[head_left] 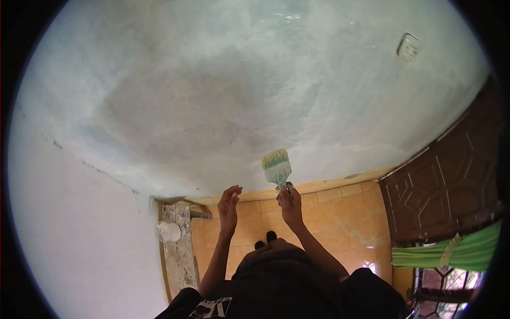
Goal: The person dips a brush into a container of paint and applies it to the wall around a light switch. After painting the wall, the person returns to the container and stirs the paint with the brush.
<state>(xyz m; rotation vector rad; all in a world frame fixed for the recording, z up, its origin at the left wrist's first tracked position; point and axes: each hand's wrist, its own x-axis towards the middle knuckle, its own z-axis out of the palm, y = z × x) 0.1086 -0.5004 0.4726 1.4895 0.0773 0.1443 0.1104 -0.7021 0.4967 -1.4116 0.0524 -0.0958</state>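
Note:
My right hand (pixel 290 204) grips the handle of a wide paintbrush (pixel 277 169), its bristles pointing up toward the wall. Yellowish bristle tips and a green-and-white, paint-smeared body show on the brush. To the left, my left hand (pixel 228 210) is raised with nothing in it, fingers bent and slightly apart. Beyond both hands stands the wall (pixel 319 95), coated in uneven pale blue-white with a darker grey patch left of the middle.
A paint-spattered wooden bench (pixel 178 260) stands at the left, bearing a white round container (pixel 169 231). Orange tiles (pixel 329 212) cover the floor. On the right are a dark carved wooden door (pixel 441 186) and a green curtain (pixel 467 250). A socket (pixel 408 47) sits high on the wall.

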